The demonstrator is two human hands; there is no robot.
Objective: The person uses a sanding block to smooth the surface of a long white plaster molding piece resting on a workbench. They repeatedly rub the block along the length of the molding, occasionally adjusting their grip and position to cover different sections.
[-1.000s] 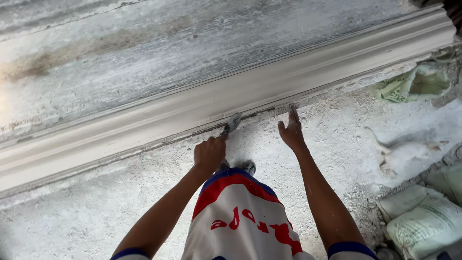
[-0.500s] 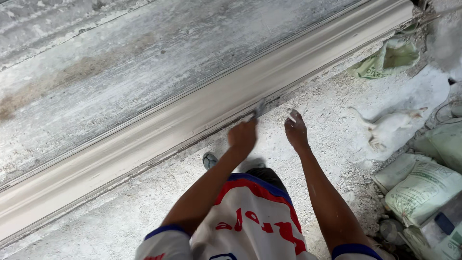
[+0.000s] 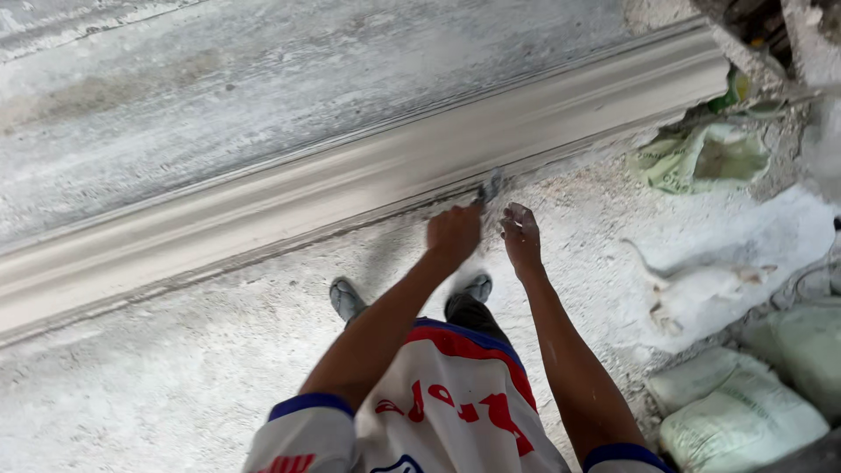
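- At the lower edge of the long plaster moulding (image 3: 368,188): left hand (image 3: 453,235) closed around small trowel (image 3: 489,187), blade touching moulding.
- Just beside: right hand (image 3: 521,238) loosely half open, holding nothing.

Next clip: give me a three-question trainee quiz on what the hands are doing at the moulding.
1. True or false: the left hand holds a small tool against the long grey moulding.
2. Which hand is bare of any tool? A) left B) right
3. Fill in: pale sacks lie on the person's ____ side.

Key: 1 true. 2 B, the right hand shows no tool, fingers loosely curled near the moulding. 3 right.
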